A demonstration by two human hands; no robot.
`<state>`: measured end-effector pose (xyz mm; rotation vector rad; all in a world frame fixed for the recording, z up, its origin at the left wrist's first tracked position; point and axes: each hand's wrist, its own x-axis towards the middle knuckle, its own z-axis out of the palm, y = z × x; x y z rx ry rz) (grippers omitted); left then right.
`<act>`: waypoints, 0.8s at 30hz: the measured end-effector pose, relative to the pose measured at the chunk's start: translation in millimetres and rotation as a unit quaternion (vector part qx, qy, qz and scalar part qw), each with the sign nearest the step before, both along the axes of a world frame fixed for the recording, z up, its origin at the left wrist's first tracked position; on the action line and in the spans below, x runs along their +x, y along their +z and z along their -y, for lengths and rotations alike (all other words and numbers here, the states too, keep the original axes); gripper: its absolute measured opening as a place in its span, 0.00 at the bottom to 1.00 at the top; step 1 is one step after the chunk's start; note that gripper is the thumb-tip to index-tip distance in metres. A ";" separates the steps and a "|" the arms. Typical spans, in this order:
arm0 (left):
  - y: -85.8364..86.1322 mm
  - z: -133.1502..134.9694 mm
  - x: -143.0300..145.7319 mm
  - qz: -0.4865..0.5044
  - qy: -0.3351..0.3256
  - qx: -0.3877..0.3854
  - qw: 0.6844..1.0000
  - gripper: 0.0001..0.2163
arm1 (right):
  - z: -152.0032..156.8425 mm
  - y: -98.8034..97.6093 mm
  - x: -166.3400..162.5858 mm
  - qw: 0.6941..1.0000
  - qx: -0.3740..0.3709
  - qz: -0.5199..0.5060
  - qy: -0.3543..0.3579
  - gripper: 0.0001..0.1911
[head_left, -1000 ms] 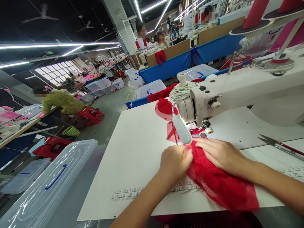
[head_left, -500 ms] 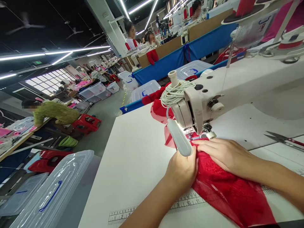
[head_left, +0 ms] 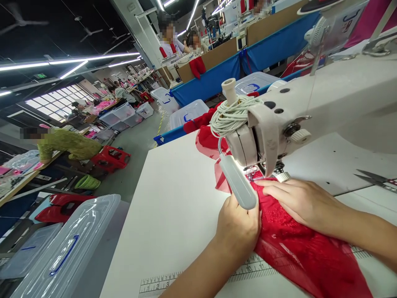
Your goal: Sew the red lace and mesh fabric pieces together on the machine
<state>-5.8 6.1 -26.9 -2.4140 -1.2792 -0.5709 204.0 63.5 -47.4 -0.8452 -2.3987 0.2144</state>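
Note:
Sheer red lace fabric (head_left: 288,236) runs under the presser foot of a white sewing machine (head_left: 335,99) and drapes down over the front of the table. My left hand (head_left: 237,225) is closed on the fabric's left edge, just in front of the needle area. A grey clip-on lamp (head_left: 238,182) hides part of its fingers. My right hand (head_left: 304,203) rests on top of the fabric, its fingers stretched out flat and pointing towards the presser foot. More red fabric (head_left: 221,176) lies behind the needle.
Scissors (head_left: 374,179) lie right of my right hand. A printed ruler (head_left: 248,271) runs along the front of the white table (head_left: 173,198). Lidded clear bins (head_left: 83,231) stand on the left. A person in a green top (head_left: 68,145) bends over another table; other people sit further back.
My view has shifted slightly, so the machine and scissors appear further right. Both hands keep their places on the red fabric, with the right fingertips slightly further from the left hand.

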 end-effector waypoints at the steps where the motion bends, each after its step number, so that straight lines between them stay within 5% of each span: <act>1: 0.1 0.0 0.3 0.002 0.004 -0.007 1.000 0.11 | -0.4 -2.0 0.7 1.000 -0.008 -0.001 -0.004 0.20; 24: 7.8 -2.2 7.3 0.003 0.029 -0.038 0.999 0.07 | -10.7 14.4 0.9 0.998 0.036 0.049 0.004 0.21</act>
